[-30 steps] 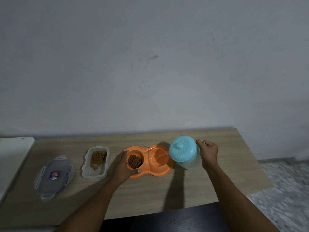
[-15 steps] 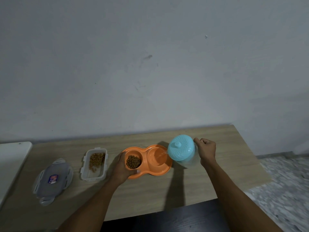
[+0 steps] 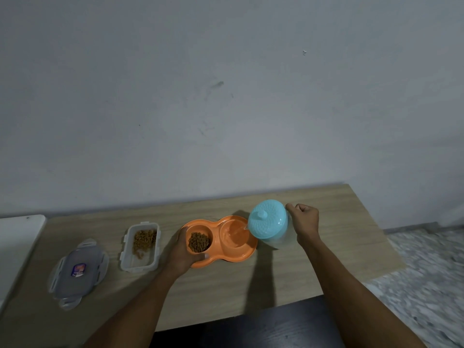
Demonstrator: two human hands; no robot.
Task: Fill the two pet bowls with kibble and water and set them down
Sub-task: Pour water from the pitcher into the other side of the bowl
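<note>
An orange double pet bowl (image 3: 236,257) lies on the wooden table (image 3: 226,292). Its left cup holds brown kibble (image 3: 199,242). Water (image 3: 234,236) lies in its right cup, and a thin stream runs into it from the spout of a clear jug with a light blue lid (image 3: 268,219). My right hand (image 3: 305,219) grips the jug by its handle and tilts it to the left above the bowl's right end. My left hand (image 3: 183,254) holds the bowl's left end, thumb on the near rim.
A clear rectangular container (image 3: 140,262) with some kibble stands open left of the bowl. Its grey lid (image 3: 77,271) lies further left. A white surface (image 3: 15,242) adjoins the table's left end. The table's right edge drops to a speckled floor (image 3: 426,272).
The jug has tipped a little more to the left over the water cup. Both hands keep their holds; the camera has shifted slightly.
</note>
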